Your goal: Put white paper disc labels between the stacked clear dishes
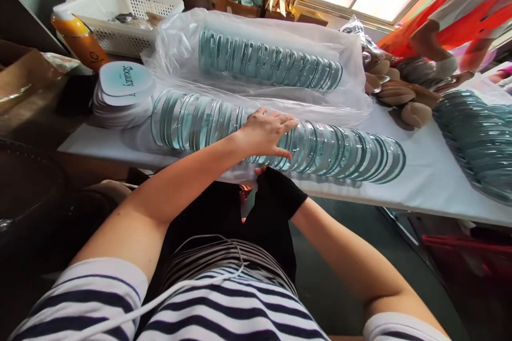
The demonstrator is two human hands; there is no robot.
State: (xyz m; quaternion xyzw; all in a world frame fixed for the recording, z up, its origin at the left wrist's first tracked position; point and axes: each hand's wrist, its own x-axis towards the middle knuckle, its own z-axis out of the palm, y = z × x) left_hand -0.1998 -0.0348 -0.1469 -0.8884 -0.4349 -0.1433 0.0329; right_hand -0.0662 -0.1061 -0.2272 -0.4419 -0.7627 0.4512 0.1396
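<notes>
A long row of round, glossy, clear teal-tinted pieces [336,152] lies along the table's near side, packed rim to rim; their exact kind is unclear. My left hand [267,132] is bare and rests across the middle of this row, fingers stretched out and thumb apart. Just below, at the row's near side, my right hand [276,186] wears a black glove with bare fingertips. Its fingers are curled together, and whatever they may hold is hidden. Behind lies a second, similar row [272,61] on clear plastic wrapping [312,37].
Printed white-and-teal cards [124,82] are stacked at the left, near an orange bottle [78,37] and a white basket [156,2]. Brown padded pieces [396,90] and more teal pieces [480,138] lie to the right. A person in red [476,0] stands across the table.
</notes>
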